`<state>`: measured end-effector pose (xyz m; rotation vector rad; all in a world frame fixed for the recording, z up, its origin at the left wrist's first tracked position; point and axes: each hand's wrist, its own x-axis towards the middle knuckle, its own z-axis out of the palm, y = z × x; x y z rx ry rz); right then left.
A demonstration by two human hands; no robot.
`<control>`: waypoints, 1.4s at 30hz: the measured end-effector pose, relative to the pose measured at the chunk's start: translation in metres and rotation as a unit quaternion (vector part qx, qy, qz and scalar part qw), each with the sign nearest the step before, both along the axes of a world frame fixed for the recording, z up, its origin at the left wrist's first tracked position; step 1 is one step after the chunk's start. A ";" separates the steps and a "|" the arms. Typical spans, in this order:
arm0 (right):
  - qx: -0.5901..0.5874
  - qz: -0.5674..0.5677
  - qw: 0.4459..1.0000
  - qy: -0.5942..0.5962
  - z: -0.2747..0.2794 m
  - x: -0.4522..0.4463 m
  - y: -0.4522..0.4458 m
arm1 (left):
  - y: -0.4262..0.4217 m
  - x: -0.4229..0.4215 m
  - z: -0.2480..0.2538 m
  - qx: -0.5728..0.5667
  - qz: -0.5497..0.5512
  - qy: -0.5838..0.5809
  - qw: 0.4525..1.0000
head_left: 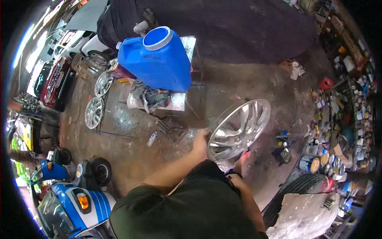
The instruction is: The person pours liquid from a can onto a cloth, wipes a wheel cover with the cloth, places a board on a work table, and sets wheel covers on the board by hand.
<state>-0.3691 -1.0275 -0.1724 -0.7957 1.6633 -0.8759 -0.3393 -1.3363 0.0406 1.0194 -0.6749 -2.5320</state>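
Observation:
A shiny silver car wheel rim (pixel 240 131) is tilted in front of me, its spoked face turned up and to the right. My left hand (pixel 203 137) grips its left edge, with the fingertips hidden behind the metal. Below the rim's lower right edge is my right hand (pixel 244 156), closed around something blue and narrow that I cannot make out. A dark blue band or cord shows at that wrist.
A big blue plastic container (pixel 157 61) stands on a small table (pixel 179 101) with a crumpled rag (pixel 149 95). Two more rims (pixel 94 112) lie at left. A blue scooter (pixel 79 207) is at lower left. Paint cans (pixel 309 163) and a tire (pixel 292 191) line the right.

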 end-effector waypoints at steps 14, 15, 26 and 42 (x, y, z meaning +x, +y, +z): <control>-0.298 -0.709 0.634 -0.077 0.248 0.016 0.039 | -0.001 -0.012 0.092 -0.059 -0.237 -0.014 0.970; -0.323 -0.712 0.623 -0.011 0.268 0.016 0.017 | 0.001 -0.014 0.094 -0.059 -0.273 -0.014 0.960; -0.188 -0.916 0.292 0.204 0.322 0.121 0.136 | 0.123 -0.089 0.120 -0.099 -0.631 0.036 0.769; 0.150 -0.946 0.094 0.271 0.283 0.221 0.224 | 0.369 -0.207 0.131 -0.532 -0.686 0.320 0.379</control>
